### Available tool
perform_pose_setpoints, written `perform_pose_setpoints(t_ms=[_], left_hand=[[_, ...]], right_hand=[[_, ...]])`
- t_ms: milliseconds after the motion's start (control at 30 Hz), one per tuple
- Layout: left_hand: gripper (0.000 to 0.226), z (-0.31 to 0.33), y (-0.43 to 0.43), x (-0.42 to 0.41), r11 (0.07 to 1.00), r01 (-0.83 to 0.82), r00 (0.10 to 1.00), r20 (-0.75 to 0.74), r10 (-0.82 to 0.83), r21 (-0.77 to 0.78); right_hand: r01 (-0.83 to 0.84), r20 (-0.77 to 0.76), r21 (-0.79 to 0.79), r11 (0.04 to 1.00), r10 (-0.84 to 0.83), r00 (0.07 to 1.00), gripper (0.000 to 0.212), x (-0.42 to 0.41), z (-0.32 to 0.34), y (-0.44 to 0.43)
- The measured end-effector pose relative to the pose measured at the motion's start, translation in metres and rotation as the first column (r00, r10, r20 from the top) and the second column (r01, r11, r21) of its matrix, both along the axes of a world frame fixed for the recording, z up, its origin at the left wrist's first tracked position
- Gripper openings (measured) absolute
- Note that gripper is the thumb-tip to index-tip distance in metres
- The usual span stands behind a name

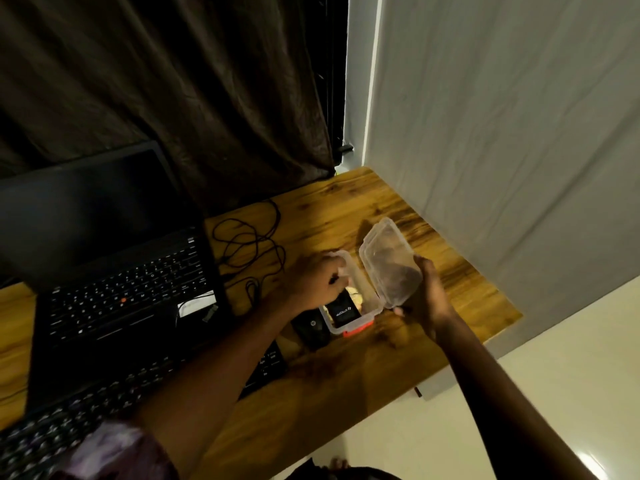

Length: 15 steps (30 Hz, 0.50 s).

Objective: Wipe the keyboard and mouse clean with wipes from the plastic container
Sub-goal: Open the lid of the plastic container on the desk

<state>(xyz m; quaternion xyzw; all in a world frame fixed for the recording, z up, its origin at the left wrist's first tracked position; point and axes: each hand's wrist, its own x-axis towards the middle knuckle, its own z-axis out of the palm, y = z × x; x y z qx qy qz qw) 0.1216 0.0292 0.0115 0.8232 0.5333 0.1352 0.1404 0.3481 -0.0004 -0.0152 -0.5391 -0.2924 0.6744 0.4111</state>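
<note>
A clear plastic container (360,317) with a red latch stands on the wooden desk, a black packet (343,311) showing inside it. My right hand (427,299) grips the clear lid (389,261), lifted and tilted up on the right. My left hand (317,282) has its fingers curled at the container's far rim; whether they pinch something is hidden. A black mouse (311,330) sits just left of the container. The black external keyboard (86,414) lies along the front left, partly under my left arm.
An open black laptop (117,282) stands at the left with its screen dark. A tangled black cable (249,244) lies behind the mouse. The desk's edge (485,341) runs close on the right, with white floor beyond. Dark curtain and white sheet hang behind.
</note>
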Motion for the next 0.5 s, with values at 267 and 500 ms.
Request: perform_pose_setpoints(t_ms=[267, 500], left_hand=[[0.081, 0.001, 0.001, -0.001, 0.96, 0.043, 0.953, -0.276, -0.122, -0.278], [0.073, -0.006, 0.007, -0.003, 0.919, -0.003, 0.998, -0.06, -0.022, -0.393]], right_hand=[[0.136, 0.394, 0.015, 0.991, -0.13, 0.91, 0.045, 0.02, -0.033, 0.01], [-0.075, 0.845, 0.185, 0.98, -0.12, 0.522, 0.057, 0.027, -0.043, 0.004]])
